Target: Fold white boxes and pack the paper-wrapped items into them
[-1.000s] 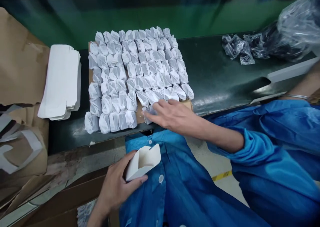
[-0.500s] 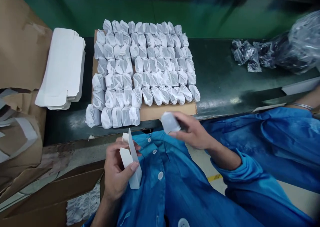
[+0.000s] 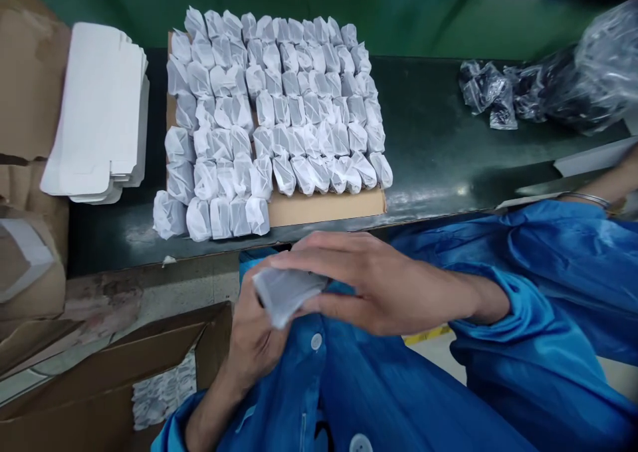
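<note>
My two hands meet low in front of my blue coat. In my left hand [image 3: 252, 345] is a small white carton, mostly hidden behind my right hand. Over the carton's mouth, my right hand [image 3: 359, 282] holds a white paper-wrapped item [image 3: 284, 296] with its fingers closed on it. Beyond the hands, on the dark bench, a brown cardboard sheet [image 3: 323, 206] carries several rows of the same wrapped items [image 3: 272, 116]. The near right strip of the sheet is bare.
A stack of flat white carton blanks [image 3: 100, 110] lies left of the sheet. Open brown cardboard boxes stand at the left [image 3: 30, 93] and lower left [image 3: 114, 385], the lower one with wrapped pieces inside. Crumpled plastic bags [image 3: 553, 86] lie at the far right, near another person's forearm with a bracelet [image 3: 598, 196].
My right hand took a wrapped item from the sheet's near edge and carried it down to the carton. My left hand turned the carton and brought it under the right hand.
</note>
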### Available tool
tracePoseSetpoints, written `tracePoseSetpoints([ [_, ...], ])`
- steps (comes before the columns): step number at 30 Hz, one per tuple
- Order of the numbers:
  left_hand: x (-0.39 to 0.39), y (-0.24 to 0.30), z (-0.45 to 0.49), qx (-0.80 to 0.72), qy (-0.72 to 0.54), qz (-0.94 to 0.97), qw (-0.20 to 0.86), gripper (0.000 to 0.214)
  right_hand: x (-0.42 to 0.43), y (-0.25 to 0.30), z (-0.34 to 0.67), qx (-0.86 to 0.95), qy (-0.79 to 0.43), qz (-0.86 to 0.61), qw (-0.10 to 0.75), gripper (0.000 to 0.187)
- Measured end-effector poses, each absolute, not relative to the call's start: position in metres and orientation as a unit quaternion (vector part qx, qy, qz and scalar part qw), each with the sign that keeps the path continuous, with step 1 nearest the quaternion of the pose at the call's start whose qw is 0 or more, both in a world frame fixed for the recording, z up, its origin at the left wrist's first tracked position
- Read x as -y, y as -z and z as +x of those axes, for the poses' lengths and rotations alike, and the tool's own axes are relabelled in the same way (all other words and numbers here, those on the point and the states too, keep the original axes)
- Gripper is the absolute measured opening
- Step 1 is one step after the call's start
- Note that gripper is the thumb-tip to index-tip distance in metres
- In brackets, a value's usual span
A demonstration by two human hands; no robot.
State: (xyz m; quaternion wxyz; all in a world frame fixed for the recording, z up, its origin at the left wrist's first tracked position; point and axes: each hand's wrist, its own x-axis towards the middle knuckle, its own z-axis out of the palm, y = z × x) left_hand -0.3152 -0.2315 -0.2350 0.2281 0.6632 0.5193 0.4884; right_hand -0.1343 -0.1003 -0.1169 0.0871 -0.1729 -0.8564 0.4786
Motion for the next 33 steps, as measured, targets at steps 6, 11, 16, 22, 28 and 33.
tracePoseSetpoints([
  [6,0.242,0.245,-0.304,-0.522,-0.44,0.689,0.244,0.026,0.089,0.126,-0.132,0.963,-0.219,-0.097,-0.126,0.02],
  [11,0.245,0.252,-0.294,-0.62,-0.383,0.646,0.229,0.047,0.111,0.144,-0.132,0.994,-0.055,-0.037,-0.09,0.03],
  [16,0.248,0.259,-0.292,-0.611,-0.353,0.687,0.172,0.034,0.113,0.155,-0.131,0.981,-0.112,-0.088,-0.136,0.03],
  [22,0.257,0.27,-0.291,-0.637,-0.315,0.66,0.245,0.054,0.117,0.165,-0.13,0.977,-0.161,-0.046,-0.133,0.023],
  [28,0.262,0.271,-0.296,-0.599,-0.398,0.67,0.185,0.037,0.129,0.19,-0.124,0.964,-0.212,-0.148,-0.063,0.033],
  [33,0.263,0.267,-0.294,-0.61,-0.385,0.644,0.254,0.057,0.135,0.204,-0.112,0.932,-0.341,-0.119,-0.004,0.031],
])
